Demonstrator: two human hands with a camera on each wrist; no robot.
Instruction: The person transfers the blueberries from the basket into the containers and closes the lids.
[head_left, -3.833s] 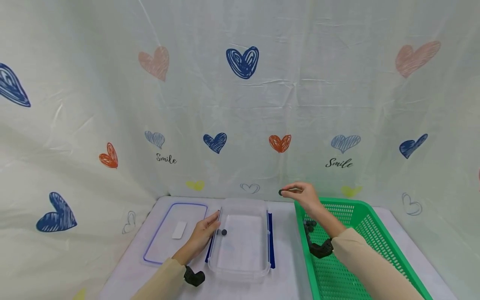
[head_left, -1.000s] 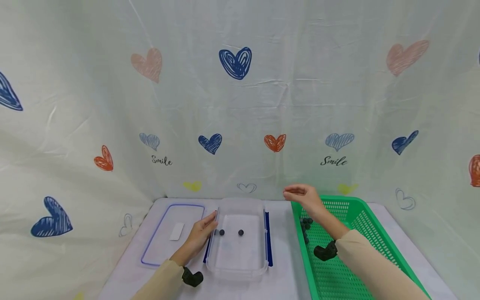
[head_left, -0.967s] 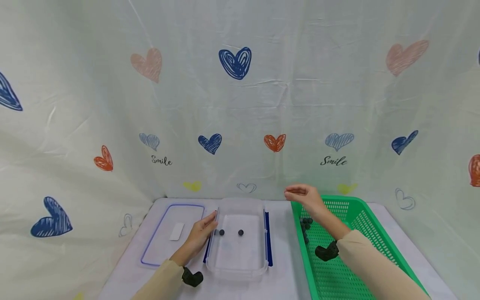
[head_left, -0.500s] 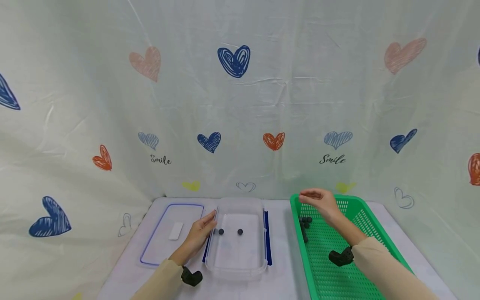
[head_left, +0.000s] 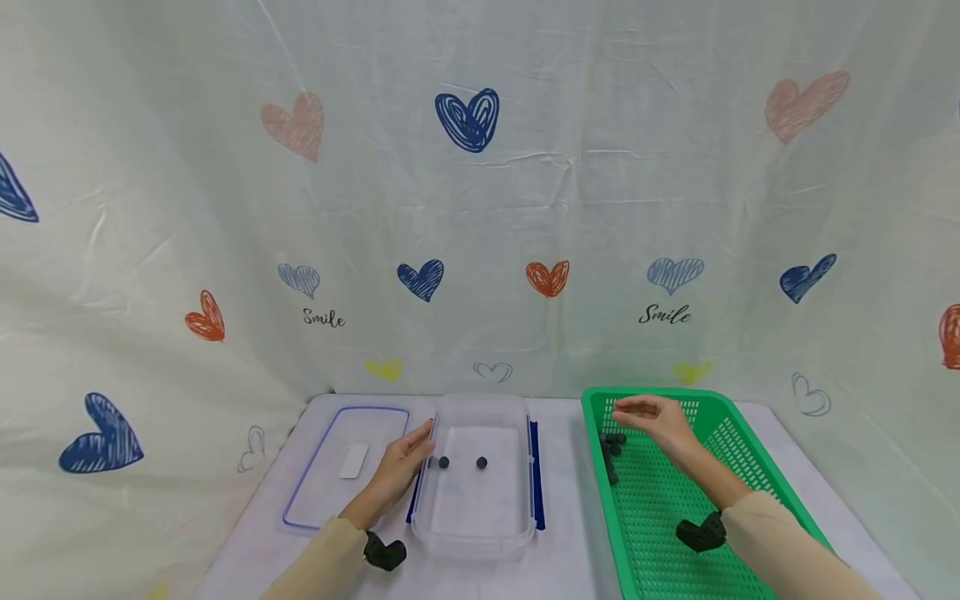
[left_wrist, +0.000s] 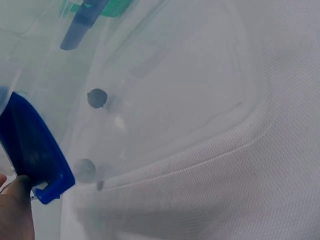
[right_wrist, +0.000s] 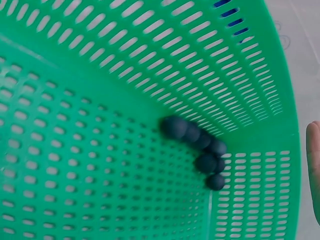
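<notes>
A clear plastic box (head_left: 476, 546) with blue side latches stands uncovered at the middle of the table, two dark blueberry-like balls (head_left: 482, 462) on its floor. My left hand (head_left: 397, 471) holds the box at its left wall; in the left wrist view the thumb (left_wrist: 19, 192) lies against a blue latch (left_wrist: 37, 150). Above the far left corner of the green basket (head_left: 660, 533) is my right hand (head_left: 660, 425), fingers loosely bent and nothing between them. More dark balls (right_wrist: 175, 128) cluster in that corner. Only a sliver of the right hand shows in the right wrist view.
Left of the box a clear lid (head_left: 375, 423) with a blue seal lies flat, a white rectangle (head_left: 354, 461) on it. The basket's slotted side walls rise around the balls. A heart-printed curtain (head_left: 480, 250) hangs behind the table.
A second ball has come to lie in the box since the earliest frame, where my right hand pinched one. The right hand has since moved right and down over the basket; the left has stayed.
</notes>
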